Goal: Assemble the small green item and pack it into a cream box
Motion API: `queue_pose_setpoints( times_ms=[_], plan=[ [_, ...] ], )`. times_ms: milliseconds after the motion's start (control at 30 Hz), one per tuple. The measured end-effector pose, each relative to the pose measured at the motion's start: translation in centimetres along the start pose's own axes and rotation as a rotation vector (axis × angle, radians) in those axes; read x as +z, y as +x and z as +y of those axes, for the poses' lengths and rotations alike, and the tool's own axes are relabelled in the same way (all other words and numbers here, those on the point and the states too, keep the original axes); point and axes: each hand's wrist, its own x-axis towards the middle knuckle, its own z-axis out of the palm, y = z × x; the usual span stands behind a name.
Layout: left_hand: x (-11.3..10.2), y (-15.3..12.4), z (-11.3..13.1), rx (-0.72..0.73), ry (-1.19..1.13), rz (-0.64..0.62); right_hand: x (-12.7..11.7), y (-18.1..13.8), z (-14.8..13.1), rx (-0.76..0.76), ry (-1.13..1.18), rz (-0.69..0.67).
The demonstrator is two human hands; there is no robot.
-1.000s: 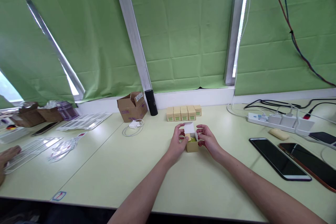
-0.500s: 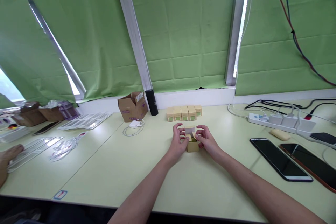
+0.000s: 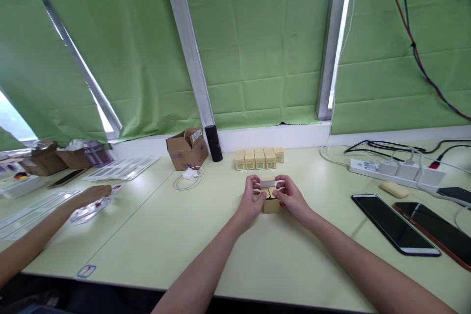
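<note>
A small brown cardboard box (image 3: 271,206) stands on the table between my two hands. Its two side flaps lie folded inward over the opening, and its lid stands up at the back with a pale inner face. My left hand (image 3: 252,199) grips the left side, thumb on the left flap and fingers curled behind. On the other side my right hand (image 3: 290,196) holds the box the same way, its thumb on the right flap. What lies inside is hidden under the flaps. Behind, several closed small boxes (image 3: 259,159) stand in a row.
A larger open carton (image 3: 187,149), a black cylinder (image 3: 213,143) and a white charger (image 3: 190,173) with cable are at back left. To the right lie two phones (image 3: 395,224) and a power strip (image 3: 397,171). A co-worker's hand (image 3: 93,194) touches plastic packets (image 3: 88,212) at far left.
Both side flaps have been pressed down, covering the box's opening, and the lid tilts slightly differently. The co-worker's hand has moved right from the clear trays to the packets.
</note>
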Motion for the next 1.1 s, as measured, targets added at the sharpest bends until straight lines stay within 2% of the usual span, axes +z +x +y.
queue_pose_setpoints(
  times_ms=[300, 500, 633, 767, 900, 1100],
  plan=[
    [-0.2, 0.0, -0.1, 0.077, 0.074, 0.011, -0.1, 0.0, 0.0, -0.079, -0.075, 0.004],
    [-0.2, 0.0, -0.2, 0.128, 0.146, 0.006, -0.3, -0.4, -1.2, -0.172, -0.163, 0.031],
    [-0.3, 0.0, -0.3, 0.141, 0.196, 0.014, -0.9, -0.5, -2.1, -0.199, -0.181, 0.008],
    [-0.4, -0.1, 0.1, 0.165, 0.236, 0.007, -1.2, -0.8, -2.6, -0.291, -0.241, -0.028],
    [-0.6, -0.3, 0.7, 0.223, 0.248, 0.008, -1.1, -1.2, -2.8, -0.352, -0.359, -0.050],
    [-1.6, -0.1, 1.3, 0.350, 0.216, 0.018, -1.1, -1.1, -2.7, -0.351, -0.399, -0.049]
  ],
)
